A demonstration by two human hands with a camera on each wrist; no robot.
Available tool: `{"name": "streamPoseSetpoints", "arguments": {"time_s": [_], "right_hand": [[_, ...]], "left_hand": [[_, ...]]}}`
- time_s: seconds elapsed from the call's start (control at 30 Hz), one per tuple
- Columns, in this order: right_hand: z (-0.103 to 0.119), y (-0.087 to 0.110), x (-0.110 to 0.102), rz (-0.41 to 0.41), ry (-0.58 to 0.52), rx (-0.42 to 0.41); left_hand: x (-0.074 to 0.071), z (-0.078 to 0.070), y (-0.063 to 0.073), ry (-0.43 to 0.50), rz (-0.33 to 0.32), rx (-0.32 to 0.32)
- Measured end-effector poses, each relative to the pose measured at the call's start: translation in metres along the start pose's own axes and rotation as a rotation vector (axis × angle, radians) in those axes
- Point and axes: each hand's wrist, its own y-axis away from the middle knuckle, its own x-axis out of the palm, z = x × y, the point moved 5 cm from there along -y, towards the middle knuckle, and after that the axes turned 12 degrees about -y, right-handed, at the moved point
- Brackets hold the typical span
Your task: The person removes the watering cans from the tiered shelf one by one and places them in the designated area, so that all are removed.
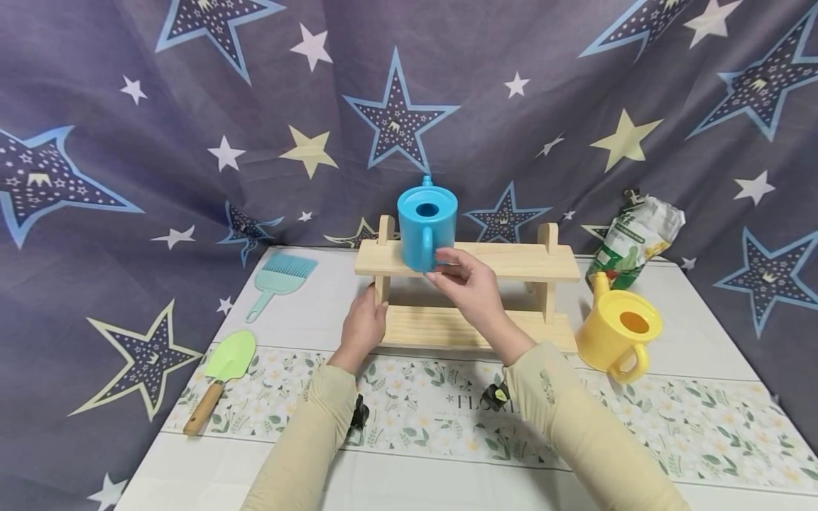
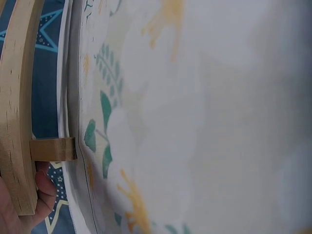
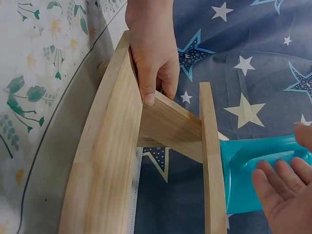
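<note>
A two-tier wooden shelf stands in the middle of the table. My left hand grips its left end; in the right wrist view the thumb of that left hand lies against the wood with fingers behind. On the upper board, toward the left, sits a blue watering can, upright, its spout facing away and its handle toward me. Beside that handle is my right hand. The right wrist view shows its fingers extended next to the can, not curled round the handle.
To the right of the shelf stands a yellow watering can, with a green-and-white bag behind it. A teal dustpan-like tool and a green trowel lie on the left. A star-patterned curtain hangs behind the table.
</note>
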Motion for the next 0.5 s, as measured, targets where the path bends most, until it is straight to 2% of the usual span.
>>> {"name": "streamPoseSetpoints", "arguments": {"time_s": [0.33, 0.5], "right_hand": [[-0.0060, -0.0049, 0.0044, -0.002, 0.055, -0.019], [-0.0013, -0.0043, 0.0082, 0.003, 0.068, -0.016]], "left_hand": [[0.0004, -0.0001, -0.0002, 0.002, 0.002, -0.002], [-0.0010, -0.0006, 0.0000, 0.000, -0.009, 0.004]]}}
